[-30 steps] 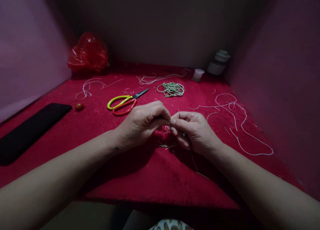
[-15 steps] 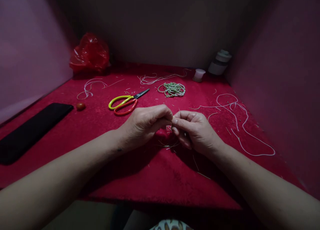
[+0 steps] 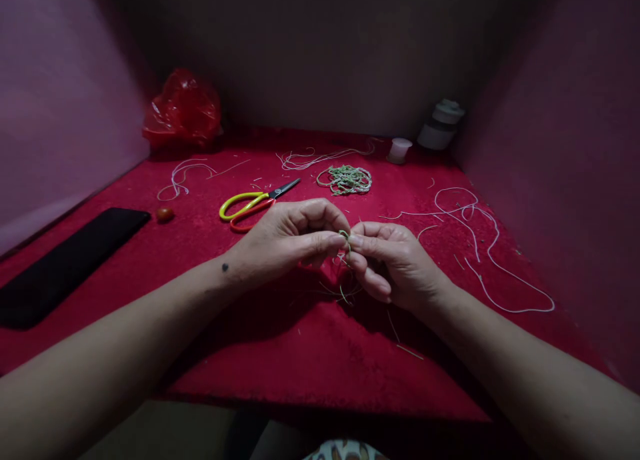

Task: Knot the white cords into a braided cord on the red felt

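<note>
My left hand (image 3: 295,237) and my right hand (image 3: 395,257) meet over the middle of the red cloth, fingertips nearly touching. Between them is a thin green cord (image 3: 345,234), looped at the fingertips, its loose ends hanging below. Thumb and forefinger of each hand pinch it. Part of the cord is hidden by my fingers. Just beyond my left hand lie scissors (image 3: 260,199) with one yellow and one red handle. A heap of green and white braided cord (image 3: 347,179) rests behind both hands.
White string (image 3: 493,247) curls over the right side, and more strands (image 3: 325,157) lie at the back. A small spool (image 3: 399,151) and a white jar (image 3: 442,124) stand back right. To the left are a black flat case (image 3: 70,263), a small red-brown bead-like object (image 3: 165,214) and a red plastic bag (image 3: 185,110).
My left hand has turned, bringing its thumb into view along the near side. A loop of green cord now shows between the fingertips, with more of its ends hanging below.
</note>
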`<action>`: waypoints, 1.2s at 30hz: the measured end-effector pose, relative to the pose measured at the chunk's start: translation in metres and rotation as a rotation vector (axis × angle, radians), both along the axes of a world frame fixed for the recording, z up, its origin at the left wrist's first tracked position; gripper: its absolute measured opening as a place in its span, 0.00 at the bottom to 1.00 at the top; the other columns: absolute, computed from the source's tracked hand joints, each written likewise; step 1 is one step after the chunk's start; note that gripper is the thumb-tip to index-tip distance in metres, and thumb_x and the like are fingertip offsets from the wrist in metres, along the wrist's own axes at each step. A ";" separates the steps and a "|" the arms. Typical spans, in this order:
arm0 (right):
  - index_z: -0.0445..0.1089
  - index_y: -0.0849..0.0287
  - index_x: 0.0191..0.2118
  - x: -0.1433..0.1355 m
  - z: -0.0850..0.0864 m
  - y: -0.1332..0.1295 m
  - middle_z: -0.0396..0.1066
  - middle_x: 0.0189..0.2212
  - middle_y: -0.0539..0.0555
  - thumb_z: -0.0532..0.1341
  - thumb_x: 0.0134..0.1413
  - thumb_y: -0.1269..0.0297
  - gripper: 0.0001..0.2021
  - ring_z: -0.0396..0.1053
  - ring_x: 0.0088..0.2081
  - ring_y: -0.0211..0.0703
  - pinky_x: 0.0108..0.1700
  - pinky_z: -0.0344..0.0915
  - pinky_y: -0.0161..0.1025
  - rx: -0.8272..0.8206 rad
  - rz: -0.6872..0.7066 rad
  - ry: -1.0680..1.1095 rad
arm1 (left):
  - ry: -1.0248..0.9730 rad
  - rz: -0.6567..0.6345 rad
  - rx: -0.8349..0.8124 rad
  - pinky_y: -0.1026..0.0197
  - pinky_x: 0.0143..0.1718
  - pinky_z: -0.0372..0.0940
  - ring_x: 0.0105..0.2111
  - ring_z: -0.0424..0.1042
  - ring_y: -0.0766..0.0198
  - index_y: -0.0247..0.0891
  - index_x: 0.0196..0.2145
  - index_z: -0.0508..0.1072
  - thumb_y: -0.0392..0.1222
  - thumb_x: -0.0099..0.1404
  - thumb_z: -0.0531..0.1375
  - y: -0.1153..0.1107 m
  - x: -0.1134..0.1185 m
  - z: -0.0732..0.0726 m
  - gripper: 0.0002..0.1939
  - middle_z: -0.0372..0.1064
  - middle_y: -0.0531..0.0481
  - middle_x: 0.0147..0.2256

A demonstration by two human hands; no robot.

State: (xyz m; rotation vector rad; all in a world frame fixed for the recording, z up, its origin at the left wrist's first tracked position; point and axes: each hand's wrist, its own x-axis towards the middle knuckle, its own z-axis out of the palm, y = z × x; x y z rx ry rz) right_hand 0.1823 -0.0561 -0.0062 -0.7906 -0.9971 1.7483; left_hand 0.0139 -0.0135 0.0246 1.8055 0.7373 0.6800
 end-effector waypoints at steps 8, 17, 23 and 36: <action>0.65 0.63 0.26 -0.001 0.000 -0.001 0.65 0.18 0.46 0.60 0.50 0.64 0.08 0.52 0.09 0.25 0.09 0.46 0.25 0.034 -0.025 -0.020 | -0.103 0.012 -0.076 0.69 0.31 0.62 0.28 0.68 0.71 0.35 0.32 0.68 0.38 0.58 0.59 -0.001 0.003 -0.005 0.04 0.68 0.54 0.28; 0.64 0.62 0.26 -0.006 0.001 -0.004 0.65 0.19 0.45 0.60 0.50 0.62 0.09 0.54 0.09 0.25 0.09 0.48 0.25 0.110 -0.127 -0.153 | -0.166 0.032 -0.195 0.71 0.21 0.53 0.19 0.58 0.75 0.36 0.31 0.66 0.40 0.60 0.57 -0.004 0.007 -0.009 0.05 0.61 0.57 0.21; 0.64 0.62 0.25 -0.007 0.002 -0.005 0.64 0.18 0.45 0.60 0.51 0.60 0.11 0.54 0.10 0.25 0.09 0.48 0.25 0.133 -0.166 -0.189 | -0.185 0.079 -0.315 0.70 0.16 0.46 0.15 0.50 0.76 0.38 0.33 0.64 0.43 0.59 0.57 -0.006 0.009 -0.011 0.07 0.57 0.58 0.19; 0.63 0.62 0.23 -0.008 0.002 -0.005 0.61 0.14 0.44 0.59 0.51 0.56 0.15 0.53 0.09 0.26 0.09 0.47 0.26 0.147 -0.224 -0.250 | -0.226 0.123 -0.355 0.71 0.14 0.43 0.13 0.48 0.77 0.39 0.34 0.65 0.43 0.58 0.59 -0.007 0.016 -0.015 0.08 0.56 0.60 0.17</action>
